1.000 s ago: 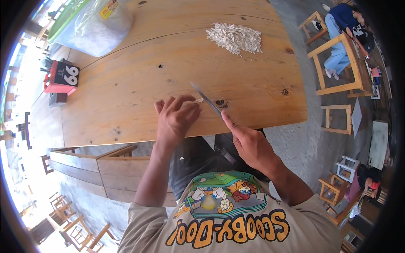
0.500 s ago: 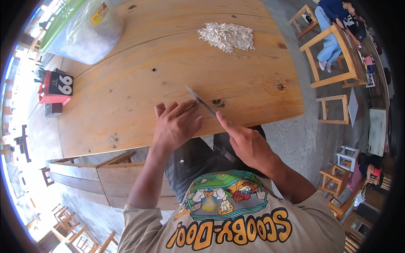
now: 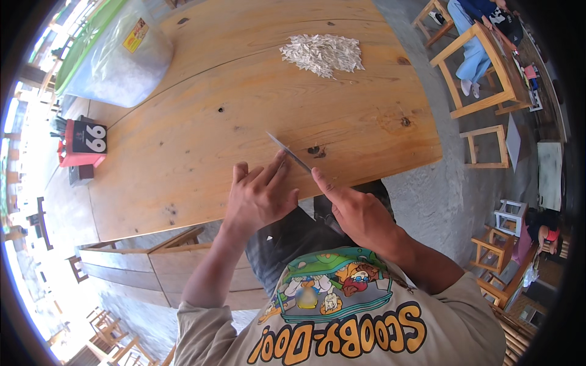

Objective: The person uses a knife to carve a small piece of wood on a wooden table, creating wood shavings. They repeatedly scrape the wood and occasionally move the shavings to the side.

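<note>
My right hand (image 3: 361,215) is closed round a knife, its index finger stretched along the top of the thin blade (image 3: 293,156). The handle is hidden inside that hand. The blade points away and to the left, low over the wooden table (image 3: 183,152). Just left of it, my left hand (image 3: 259,194) rests with fingers extended and thumb apart, one fingertip at the side of the blade. Nothing shows in the left hand's grasp. Farther off on the table lies a flat pile of small whitish slivers (image 3: 321,55).
A large clear tub with a green rim (image 3: 131,70) stands at the far left, a plastic bag inside. Closer, a red and black utensil holder (image 3: 85,143) sits on the table. A wooden bench (image 3: 122,268) is at the near left. Stools (image 3: 486,146) and other people are at the right.
The whole view has shifted slightly. My left fingers have drawn a little closer along the blade and look straighter; the knife stays in my right hand at nearly the same angle.
</note>
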`<control>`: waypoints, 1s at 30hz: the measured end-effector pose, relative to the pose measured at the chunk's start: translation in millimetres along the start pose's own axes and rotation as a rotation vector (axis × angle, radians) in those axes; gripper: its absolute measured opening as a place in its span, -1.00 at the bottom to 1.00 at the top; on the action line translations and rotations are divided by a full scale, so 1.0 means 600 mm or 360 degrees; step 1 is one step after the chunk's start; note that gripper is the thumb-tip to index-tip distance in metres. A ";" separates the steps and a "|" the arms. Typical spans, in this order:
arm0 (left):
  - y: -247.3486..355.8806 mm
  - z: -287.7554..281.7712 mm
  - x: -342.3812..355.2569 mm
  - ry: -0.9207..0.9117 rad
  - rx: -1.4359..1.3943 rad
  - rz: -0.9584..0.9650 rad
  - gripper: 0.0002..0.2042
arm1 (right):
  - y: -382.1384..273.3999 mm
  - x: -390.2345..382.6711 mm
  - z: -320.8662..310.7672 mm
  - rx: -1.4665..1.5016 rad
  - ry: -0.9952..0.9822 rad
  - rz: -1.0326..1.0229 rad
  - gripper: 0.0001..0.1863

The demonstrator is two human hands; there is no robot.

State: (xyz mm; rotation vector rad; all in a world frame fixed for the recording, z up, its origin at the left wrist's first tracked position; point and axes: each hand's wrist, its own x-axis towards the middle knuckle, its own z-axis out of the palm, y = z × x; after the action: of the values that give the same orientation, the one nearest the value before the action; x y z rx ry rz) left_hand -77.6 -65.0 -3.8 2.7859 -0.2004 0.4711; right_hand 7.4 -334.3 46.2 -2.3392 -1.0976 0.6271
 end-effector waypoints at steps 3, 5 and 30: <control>0.007 0.001 0.002 0.0003 0.0014 -0.0027 -0.44 | -0.003 -0.002 0.002 -0.0100 0.0065 -0.0074 -0.02; 0.011 0.003 0.003 0.0018 0.0027 -0.0041 -0.45 | -0.007 -0.005 0.005 -0.0149 0.0104 -0.0100 -0.03; 0.005 0.005 0.004 0.0106 -0.0208 -0.0271 -0.60 | 0.038 0.062 0.014 0.0523 0.0429 -0.0199 -0.24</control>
State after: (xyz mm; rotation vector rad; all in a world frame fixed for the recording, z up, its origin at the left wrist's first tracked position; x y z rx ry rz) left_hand -74.8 -69.2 -4.7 2.6271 0.0207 0.4892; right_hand 37.2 -315.9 18.8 -1.9875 -0.9303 0.3966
